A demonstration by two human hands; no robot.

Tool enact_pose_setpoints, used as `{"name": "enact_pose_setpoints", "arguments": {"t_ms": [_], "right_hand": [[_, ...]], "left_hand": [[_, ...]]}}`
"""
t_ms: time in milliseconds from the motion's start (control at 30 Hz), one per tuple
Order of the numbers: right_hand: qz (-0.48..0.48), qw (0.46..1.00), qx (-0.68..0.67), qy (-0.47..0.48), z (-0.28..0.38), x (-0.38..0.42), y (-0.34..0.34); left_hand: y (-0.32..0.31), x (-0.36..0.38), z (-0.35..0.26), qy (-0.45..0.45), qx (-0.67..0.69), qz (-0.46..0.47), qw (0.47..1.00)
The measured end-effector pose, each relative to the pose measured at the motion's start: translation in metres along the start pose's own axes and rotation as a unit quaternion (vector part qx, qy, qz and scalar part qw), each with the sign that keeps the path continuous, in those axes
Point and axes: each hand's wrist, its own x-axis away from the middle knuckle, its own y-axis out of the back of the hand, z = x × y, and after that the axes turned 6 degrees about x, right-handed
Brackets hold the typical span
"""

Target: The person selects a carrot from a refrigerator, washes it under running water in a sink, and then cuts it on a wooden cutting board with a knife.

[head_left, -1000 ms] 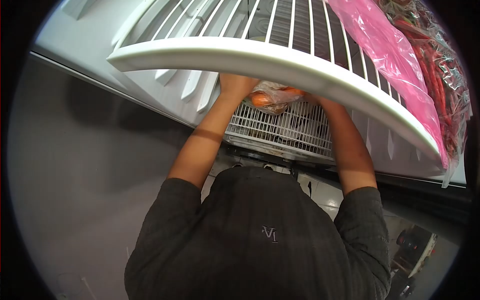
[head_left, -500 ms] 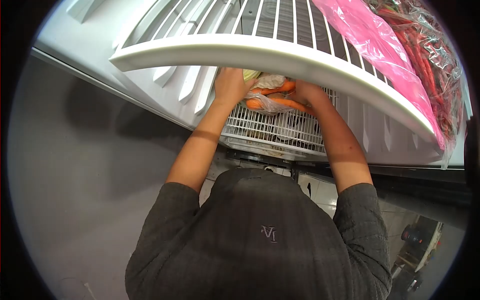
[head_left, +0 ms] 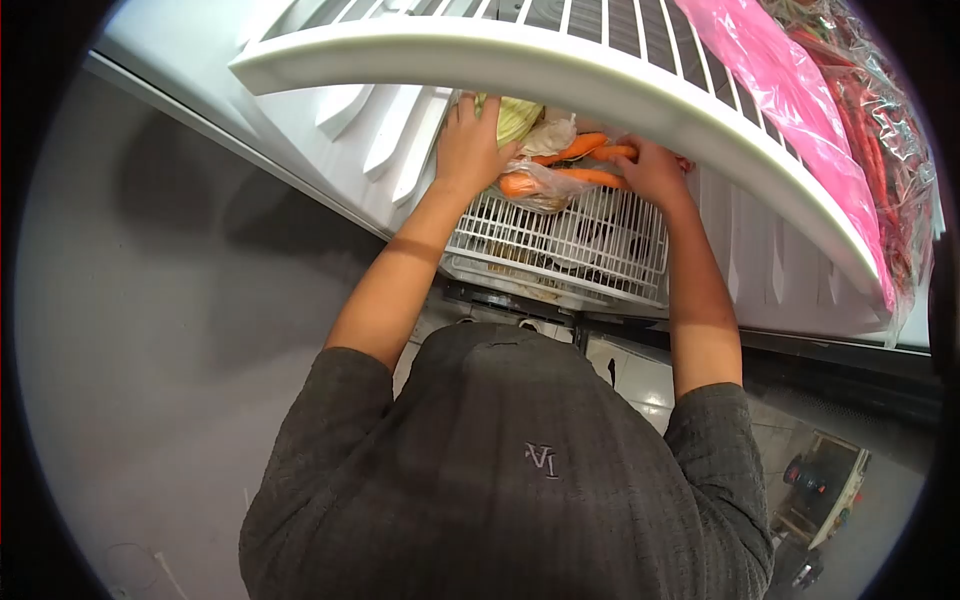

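Note:
Inside the fridge, my left hand is on the near left side of a pale green cabbage, its fingers and thumb curved around it. My right hand pinches the right end of a carrot between thumb and fingers. More carrots lie beside it, one partly inside a clear plastic bag. A crumpled whitish bundle sits between cabbage and carrots. All of these rest on a white wire shelf. The cabbage's far side is hidden under the upper shelf's rim.
Above my hands curves the white rim of an upper wire shelf. On it, at right, lie a pink plastic bag and a clear bag of red chillies. White ribbed walls flank both arms. Floor tiles show below.
My right hand has shifted right and now pinches a carrot's end. My left hand has moved slightly up along the cabbage, and more of the cabbage and carrots shows as the view shifts.

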Motion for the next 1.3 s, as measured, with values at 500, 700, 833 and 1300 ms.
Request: {"name": "enact_pose_setpoints", "arguments": {"t_ms": [500, 700, 833, 1300], "right_hand": [[-0.323, 0.870, -0.361, -0.093, -0.045, 0.004, -0.030], [-0.193, 0.786, -0.573, -0.127, -0.044, 0.015, -0.010], [-0.193, 0.805, -0.548, -0.120, -0.053, 0.016, -0.019], [-0.233, 0.689, -0.669, -0.150, -0.034, 0.025, -0.027]], "left_hand": [[-0.003, 0.005, -0.022, -0.156, -0.008, 0.079, 0.985], [-0.026, 0.008, -0.039, -0.046, -0.148, 0.172, 0.973], [-0.026, 0.000, -0.040, -0.031, -0.155, 0.198, 0.967], [-0.039, -0.008, -0.049, -0.090, 0.049, 0.052, 0.993]]}}
